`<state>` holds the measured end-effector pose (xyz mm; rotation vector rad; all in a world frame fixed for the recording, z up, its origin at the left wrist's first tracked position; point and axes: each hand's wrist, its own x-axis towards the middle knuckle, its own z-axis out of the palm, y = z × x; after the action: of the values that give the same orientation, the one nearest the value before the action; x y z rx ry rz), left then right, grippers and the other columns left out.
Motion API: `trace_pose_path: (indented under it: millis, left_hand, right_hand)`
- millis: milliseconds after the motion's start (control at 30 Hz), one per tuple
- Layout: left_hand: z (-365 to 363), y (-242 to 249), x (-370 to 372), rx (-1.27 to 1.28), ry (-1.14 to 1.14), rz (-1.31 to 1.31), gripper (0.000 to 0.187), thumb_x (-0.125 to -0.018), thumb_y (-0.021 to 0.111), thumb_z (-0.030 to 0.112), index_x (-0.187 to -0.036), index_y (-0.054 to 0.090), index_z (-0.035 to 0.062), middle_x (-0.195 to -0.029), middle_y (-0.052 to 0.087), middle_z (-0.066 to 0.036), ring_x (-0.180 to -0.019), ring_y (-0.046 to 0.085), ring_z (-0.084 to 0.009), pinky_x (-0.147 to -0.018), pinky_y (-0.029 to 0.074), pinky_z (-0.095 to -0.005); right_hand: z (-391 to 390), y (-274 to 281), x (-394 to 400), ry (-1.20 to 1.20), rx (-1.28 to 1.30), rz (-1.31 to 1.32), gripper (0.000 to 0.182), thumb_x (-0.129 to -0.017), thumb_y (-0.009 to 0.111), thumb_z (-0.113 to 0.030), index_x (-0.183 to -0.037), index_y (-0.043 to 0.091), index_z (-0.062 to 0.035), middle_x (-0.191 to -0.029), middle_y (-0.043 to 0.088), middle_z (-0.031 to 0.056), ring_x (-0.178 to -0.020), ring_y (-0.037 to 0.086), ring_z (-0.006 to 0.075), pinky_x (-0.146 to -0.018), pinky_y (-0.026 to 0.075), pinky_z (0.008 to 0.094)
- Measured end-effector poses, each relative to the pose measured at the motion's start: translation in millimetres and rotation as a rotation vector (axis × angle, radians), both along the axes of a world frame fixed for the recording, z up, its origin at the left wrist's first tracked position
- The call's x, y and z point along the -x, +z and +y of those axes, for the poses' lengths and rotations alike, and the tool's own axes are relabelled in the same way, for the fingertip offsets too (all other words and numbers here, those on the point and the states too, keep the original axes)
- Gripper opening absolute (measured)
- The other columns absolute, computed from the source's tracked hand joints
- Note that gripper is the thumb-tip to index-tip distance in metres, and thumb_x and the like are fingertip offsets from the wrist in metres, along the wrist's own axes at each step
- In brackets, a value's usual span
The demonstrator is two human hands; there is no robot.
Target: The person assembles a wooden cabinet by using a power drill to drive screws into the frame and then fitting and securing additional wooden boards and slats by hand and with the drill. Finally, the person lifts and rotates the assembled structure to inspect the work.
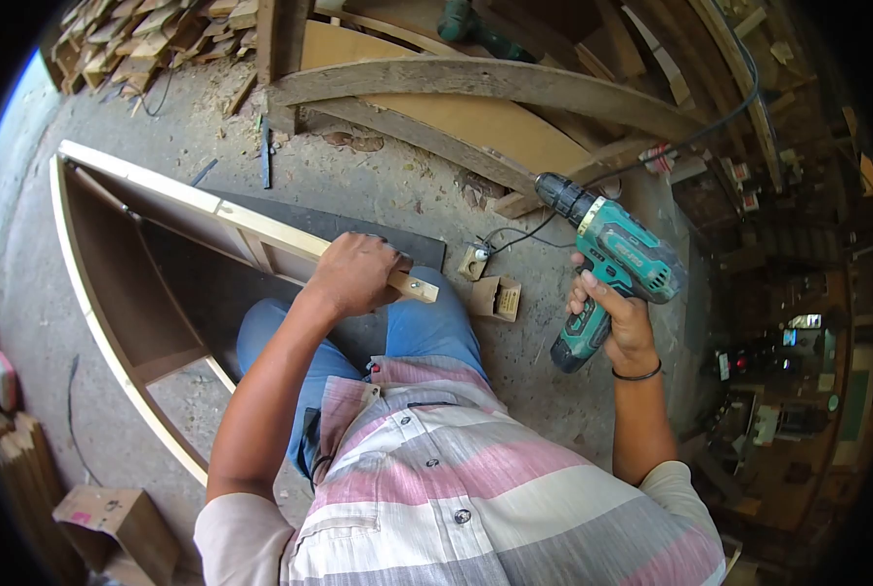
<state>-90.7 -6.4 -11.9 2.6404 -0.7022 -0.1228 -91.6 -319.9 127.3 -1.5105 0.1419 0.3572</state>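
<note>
My right hand (612, 314) is wrapped round the handle of a teal and black cordless drill (632, 251), raised to the right of my knees with its chuck pointing up and left. My left hand (358, 273) is closed over the end of a pale wooden rail belonging to a wooden frame (177, 192). A small screw head or hole shows on the rail's tip, just right of my fingers. The frame has brown panels inside and leans across my lap, its far end reaching out to the left. My left fingertips are partly hidden behind the rail.
Near my knee lie an open small cardboard box (496, 298) and a socket block (473, 262) with a cable. A weathered wooden structure (475, 83) stands ahead, with another drill (480, 31) behind it. Wood scraps (153, 39) are piled upper left; a wooden box (114, 527) sits lower left.
</note>
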Motion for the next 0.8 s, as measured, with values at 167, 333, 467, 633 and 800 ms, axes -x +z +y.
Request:
trace_pose_path:
  millis: [167, 333, 467, 633, 800]
  left_hand:
    - [-6, 8, -1, -0.037, 0.007, 0.087, 0.024, -0.074, 0.075, 0.033, -0.093, 0.072, 0.0174, -0.083, 0.068, -0.007, -0.087, 0.066, -0.0293, -0.076, 0.050, -0.0431]
    - [-6, 7, -1, 0.004, 0.042, 0.039, 0.026, -0.071, 0.077, 0.030, -0.090, 0.071, 0.0139, -0.084, 0.067, -0.009, -0.085, 0.065, -0.0319, -0.073, 0.050, -0.0445]
    - [-12, 13, -3, 0.003, 0.043, 0.092, 0.023, -0.071, 0.076, 0.028, -0.088, 0.070, 0.0136, -0.085, 0.066, -0.009, -0.084, 0.065, -0.0323, -0.073, 0.050, -0.0442]
    - [-22, 18, -6, -0.008, 0.022, 0.135, 0.023, -0.069, 0.076, 0.023, -0.088, 0.070, 0.0110, -0.088, 0.068, -0.008, -0.085, 0.065, -0.0317, -0.076, 0.051, -0.0421]
    - [-33, 22, -8, 0.003, 0.030, 0.200, 0.024, -0.068, 0.076, 0.018, -0.088, 0.069, 0.0084, -0.090, 0.070, -0.010, -0.086, 0.066, -0.0323, -0.077, 0.052, -0.0402]
  right_hand:
    - [-75, -67, 20, -0.172, 0.378, -0.137, 0.023, -0.085, 0.076, -0.012, -0.101, 0.064, 0.0000, -0.084, 0.067, 0.0058, -0.068, 0.062, 0.0141, -0.065, 0.051, 0.0282]
    - [-185, -221, 74, -0.492, 0.523, -0.233, 0.019, -0.084, 0.076, -0.008, -0.098, 0.065, -0.0007, -0.080, 0.068, 0.0068, -0.064, 0.062, 0.0148, -0.063, 0.051, 0.0286]
    - [-232, -310, 109, -0.893, -0.058, 0.357, 0.020, -0.086, 0.076, -0.015, -0.097, 0.063, -0.0032, -0.080, 0.065, 0.0063, -0.066, 0.061, 0.0168, -0.063, 0.051, 0.0322]
    - [-246, -381, 136, -0.976, -0.613, 0.342, 0.031, -0.088, 0.074, -0.029, -0.104, 0.062, -0.0060, -0.085, 0.065, 0.0053, -0.073, 0.061, 0.0199, -0.070, 0.052, 0.0335]
    - [-252, -521, 186, -0.618, 0.100, 0.842, 0.072, -0.077, 0.077, -0.056, -0.132, 0.057, -0.0143, -0.130, 0.058, 0.0065, -0.117, 0.054, 0.0246, -0.090, 0.045, 0.0451]
